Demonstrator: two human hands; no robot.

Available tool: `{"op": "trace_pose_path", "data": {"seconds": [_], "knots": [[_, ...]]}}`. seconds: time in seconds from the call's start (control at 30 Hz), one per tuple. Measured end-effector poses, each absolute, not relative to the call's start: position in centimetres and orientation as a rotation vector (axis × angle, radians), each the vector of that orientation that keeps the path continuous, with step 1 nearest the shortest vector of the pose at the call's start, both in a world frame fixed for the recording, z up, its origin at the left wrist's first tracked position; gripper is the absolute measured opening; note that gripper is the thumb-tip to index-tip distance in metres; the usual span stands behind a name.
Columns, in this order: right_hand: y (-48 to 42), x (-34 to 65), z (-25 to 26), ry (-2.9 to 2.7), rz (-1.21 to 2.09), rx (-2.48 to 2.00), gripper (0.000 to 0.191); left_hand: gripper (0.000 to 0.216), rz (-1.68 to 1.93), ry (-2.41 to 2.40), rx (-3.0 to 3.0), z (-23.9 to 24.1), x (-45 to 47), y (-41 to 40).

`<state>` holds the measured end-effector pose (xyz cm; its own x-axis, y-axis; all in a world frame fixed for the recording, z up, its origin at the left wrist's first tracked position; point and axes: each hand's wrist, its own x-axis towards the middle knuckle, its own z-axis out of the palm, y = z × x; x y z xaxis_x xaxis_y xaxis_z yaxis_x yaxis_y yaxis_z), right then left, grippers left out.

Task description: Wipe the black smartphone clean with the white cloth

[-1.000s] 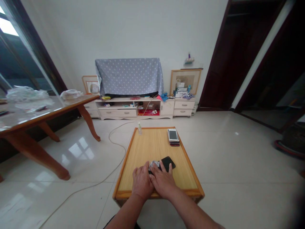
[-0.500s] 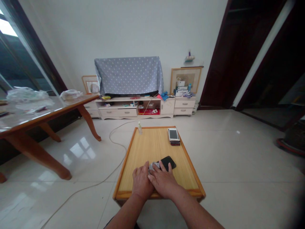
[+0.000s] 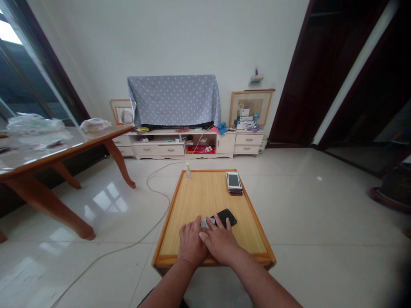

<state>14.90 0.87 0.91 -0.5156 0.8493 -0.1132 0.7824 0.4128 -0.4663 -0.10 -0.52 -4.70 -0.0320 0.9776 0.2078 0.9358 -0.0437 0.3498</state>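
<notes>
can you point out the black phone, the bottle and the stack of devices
Black phone [image 3: 227, 216]: head view, uncovered dark surface
Bottle [image 3: 189, 173]: head view, clear body
Stack [image 3: 234, 181]: head view, top device's dark screen

Smooth phone [image 3: 229, 217], wood-grained low table [image 3: 203, 192].

I face a low, pale-topped wooden table [image 3: 205, 192]. On it I see a small bottle [image 3: 188, 173] upright near the far left corner, a stack of phones [image 3: 234, 183] far right, and a black phone [image 3: 229, 217] partly under my right hand [image 3: 221, 243].
</notes>
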Motion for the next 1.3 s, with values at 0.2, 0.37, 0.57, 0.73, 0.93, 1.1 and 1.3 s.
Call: {"op": "trace_pose_path", "data": {"seconds": [0.2,0.37,0.57,0.73,0.93,1.1,1.3], "knots": [[0.5,15.0,1.2,-2.511,0.677,-1.447,0.067,0.063,0.618,2.098,2.127,-4.6,-0.1,-0.6],[-0.5,15.3,0.9,-2.531,0.640,-1.412,0.068,0.068,0.618,2.085,2.129,-4.4,-0.2,-0.6],[1.1,14.8,-0.6,-2.473,0.597,-1.502,0.064,0.062,0.692,2.107,2.114,-4.5,0.0,-0.6],[4.3,17.7,-1.5,-2.273,0.499,-1.941,0.062,0.076,0.679,2.110,2.134,-3.7,0.4,-0.7],[1.9,16.8,-2.1,-2.406,0.507,-1.687,0.061,0.063,0.652,2.115,2.110,-2.9,0.5,-0.7],[1.0,17.0,-2.0,-2.421,0.520,-1.584,0.060,0.059,0.605,2.106,2.098,-2.5,0.7,-0.6],[2.6,19.7,-1.2,-2.240,0.471,-1.967,0.061,0.061,0.627,2.139,2.129,-2.1,1.2,-0.7]]}}
